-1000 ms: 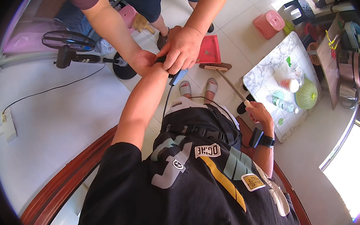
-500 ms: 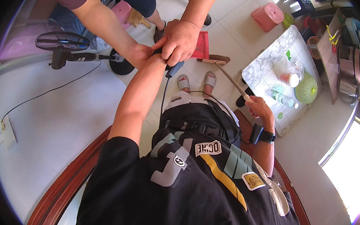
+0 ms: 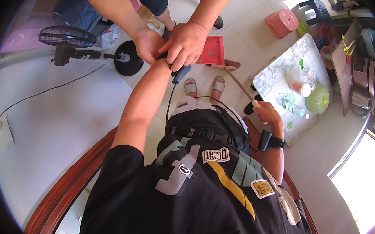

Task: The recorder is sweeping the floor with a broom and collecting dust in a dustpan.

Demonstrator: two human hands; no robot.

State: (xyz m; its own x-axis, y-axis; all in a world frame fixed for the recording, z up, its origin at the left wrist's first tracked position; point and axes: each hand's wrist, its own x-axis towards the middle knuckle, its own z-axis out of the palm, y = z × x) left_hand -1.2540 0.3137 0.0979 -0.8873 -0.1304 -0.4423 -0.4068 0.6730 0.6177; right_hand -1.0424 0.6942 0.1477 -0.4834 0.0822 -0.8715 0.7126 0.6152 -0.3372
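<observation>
My right hand (image 3: 268, 113) is closed around the handle of a broom (image 3: 241, 86). The broom's brown bristle head rests on the floor, touching or close against a red dustpan (image 3: 211, 51). My left forearm (image 3: 139, 105) reaches forward, but another person's hands cover its wrist and hand, so my left fingers are hidden. One of that person's hands (image 3: 186, 44) presses over a dark band at my left wrist; the other hand (image 3: 149, 45) is beside it with fingers loosely curled. A small dark device (image 3: 181, 74) with a cable hangs at that wrist.
A marble-patterned table (image 3: 266, 78) at the right bears a green melon (image 3: 318, 100), a plastic bottle (image 3: 293, 105) and a cup (image 3: 302, 89). A black fan (image 3: 65, 49) stands left. Beyond the table is a pink stool (image 3: 282, 23). A cable (image 3: 168, 101) runs down to my waist.
The other person's left-side hand has loosened a little from my wrist. More of the dustpan shows beside the broom head. My right hand keeps its hold, nearly still; the whole view has shifted slightly.
</observation>
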